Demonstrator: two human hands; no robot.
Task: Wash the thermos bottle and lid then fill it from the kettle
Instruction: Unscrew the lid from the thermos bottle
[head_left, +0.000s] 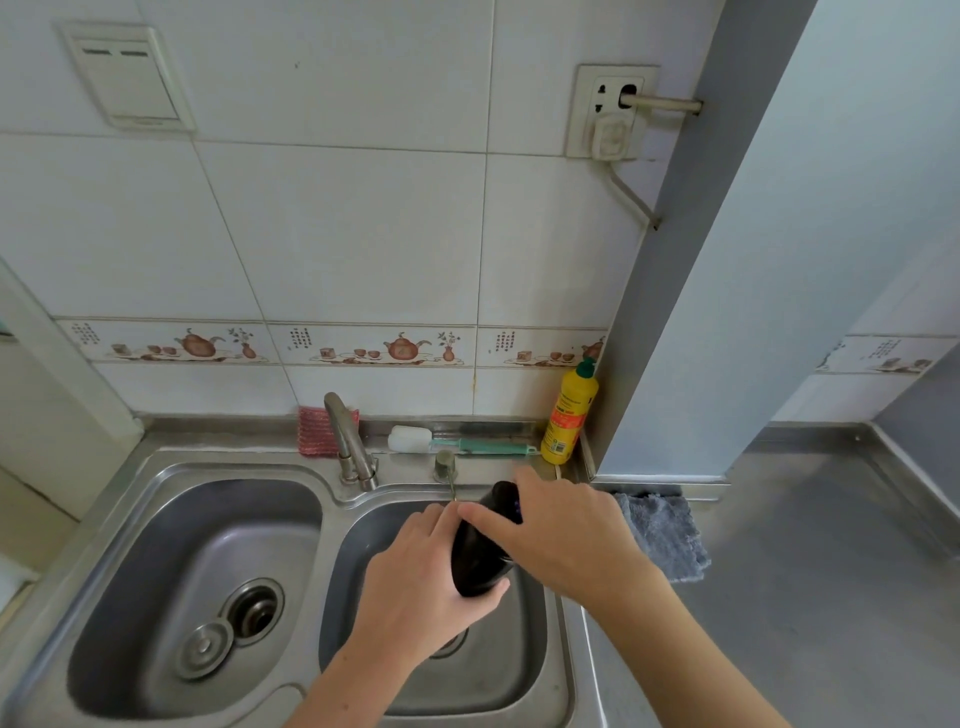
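Currently my left hand (415, 577) grips the thermos bottle (480, 545) base, my right hand (561, 525) clasps its lid end; slippage risks dropping it into the basin (530, 649) below

Both hands cover much of the black thermos bottle (480, 556): the left hand (421, 587) hides its lower side, the right hand (561, 530) its upper part, so whether the lid is on cannot be told. The small markings on the bottle are blurred. The left hand also hides most of the right basin's drain (451, 644). The yellow bottle's (569, 415) label is too small to read. The steel counter (831, 597) runs off the right and bottom edges.
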